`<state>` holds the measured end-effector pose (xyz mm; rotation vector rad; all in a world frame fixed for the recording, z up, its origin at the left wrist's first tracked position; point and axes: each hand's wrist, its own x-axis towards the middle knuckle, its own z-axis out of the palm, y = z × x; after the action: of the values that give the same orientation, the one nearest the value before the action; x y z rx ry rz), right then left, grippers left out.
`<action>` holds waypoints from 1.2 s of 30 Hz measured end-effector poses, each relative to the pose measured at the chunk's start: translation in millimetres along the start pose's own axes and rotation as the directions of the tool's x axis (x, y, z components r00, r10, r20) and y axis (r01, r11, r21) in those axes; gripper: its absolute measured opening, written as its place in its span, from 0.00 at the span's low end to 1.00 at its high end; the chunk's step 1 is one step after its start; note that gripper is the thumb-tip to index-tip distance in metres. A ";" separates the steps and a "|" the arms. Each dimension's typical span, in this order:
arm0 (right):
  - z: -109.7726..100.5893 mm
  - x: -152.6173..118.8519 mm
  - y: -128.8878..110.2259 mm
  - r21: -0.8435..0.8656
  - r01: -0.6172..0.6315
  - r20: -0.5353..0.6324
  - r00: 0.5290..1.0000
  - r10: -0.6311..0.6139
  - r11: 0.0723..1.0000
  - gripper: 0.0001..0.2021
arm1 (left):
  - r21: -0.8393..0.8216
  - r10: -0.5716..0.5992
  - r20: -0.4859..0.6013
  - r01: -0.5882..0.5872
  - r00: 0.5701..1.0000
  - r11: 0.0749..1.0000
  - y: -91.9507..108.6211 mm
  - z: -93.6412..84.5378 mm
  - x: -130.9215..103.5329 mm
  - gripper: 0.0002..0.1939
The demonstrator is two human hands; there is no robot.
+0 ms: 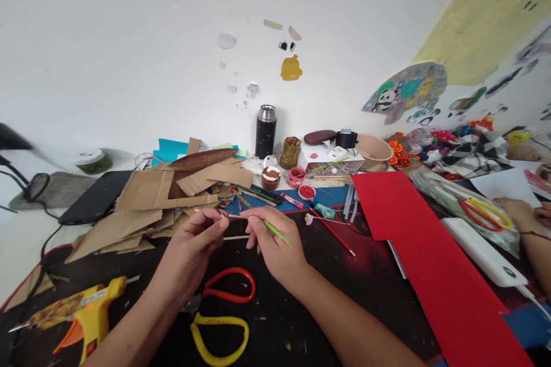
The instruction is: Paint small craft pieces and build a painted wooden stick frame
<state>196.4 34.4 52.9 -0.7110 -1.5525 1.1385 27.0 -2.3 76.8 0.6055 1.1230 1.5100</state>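
Observation:
My right hand (279,243) is closed around a thin paintbrush (278,233) with a bright green handle, its tip pointing left. My left hand (193,243) pinches a very small item at its fingertips, too small to name, close to the brush tip. A pale thin stick (236,237) shows between the hands; whether it is held or lies on the mat I cannot tell. Below the hands lie scissors with red and yellow handles (229,285). Beyond them stand an open jar of brown and white paint (271,178), a pink paint pot (295,176) and a red paint lid (307,192).
A yellow hot glue gun (97,309) lies at front left, with cardboard pieces (142,195) behind it. Red card (413,241) and a white power strip (482,252) are on the right. A black thermos (266,132) stands by the wall. Another person's hand (514,215) shows at far right.

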 end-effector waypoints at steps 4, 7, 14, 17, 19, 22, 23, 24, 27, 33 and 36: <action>1.6 -0.9 0.4 -0.054 0.036 -0.010 0.999 -0.036 0.998 0.08 | -0.037 -0.080 0.020 0.080 0.997 0.996 2.5 4.1 -4.4 0.24; 2.2 -0.9 1.2 -0.116 0.081 -0.020 0.996 -0.084 0.990 0.05 | -0.078 -0.150 0.008 0.150 0.989 0.986 2.4 6.3 -7.0 0.25; 3.6 -2.9 4.7 -0.274 0.229 0.048 0.973 -0.225 0.934 0.03 | -0.147 -0.293 0.087 0.304 0.952 0.941 0.2 8.6 -11.6 0.27; 3.8 -3.1 4.7 -0.291 0.243 0.051 0.970 -0.238 0.925 0.01 | -0.144 -0.305 0.096 0.317 0.947 0.938 -1.2 8.9 -11.8 0.27; 3.6 -3.0 4.5 -0.297 0.251 0.051 0.968 -0.247 0.921 0.01 | -0.142 -0.310 0.093 0.321 0.946 0.937 -2.1 8.9 -11.7 0.28; 3.0 -3.2 4.7 -0.309 0.255 0.056 0.967 -0.250 0.916 0.01 | -0.127 -0.300 0.094 0.310 0.949 0.942 -2.9 8.9 -11.7 0.27; 2.8 -3.3 4.9 -0.314 0.254 0.058 0.967 -0.249 0.915 0.02 | -0.121 -0.290 0.093 0.300 0.952 0.946 -2.9 9.0 -11.8 0.27; 2.8 -3.4 5.2 -0.318 0.254 0.057 0.967 -0.249 0.914 0.02 | -0.113 -0.280 0.092 0.290 0.955 0.950 -2.8 9.3 -11.9 0.27; 3.4 -3.8 6.0 -0.322 0.258 0.045 0.965 -0.257 0.911 0.03 | -0.083 -0.249 0.090 0.256 0.964 0.963 -2.4 10.6 -11.8 0.25; 4.7 -3.4 6.0 -0.325 0.259 0.045 0.965 -0.258 0.910 0.04 | -0.043 -0.202 0.086 0.206 0.976 0.978 -3.2 10.6 -11.9 0.24; 0.9 -1.5 3.9 -0.350 0.264 0.048 0.963 -0.264 0.899 0.05 | 0.005 -0.169 0.086 0.169 0.982 0.986 -1.2 7.0 -10.3 0.29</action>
<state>195.6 34.3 48.7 -0.7062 -1.8145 0.6626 36.2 -9.8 80.7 0.5539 1.0789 1.3274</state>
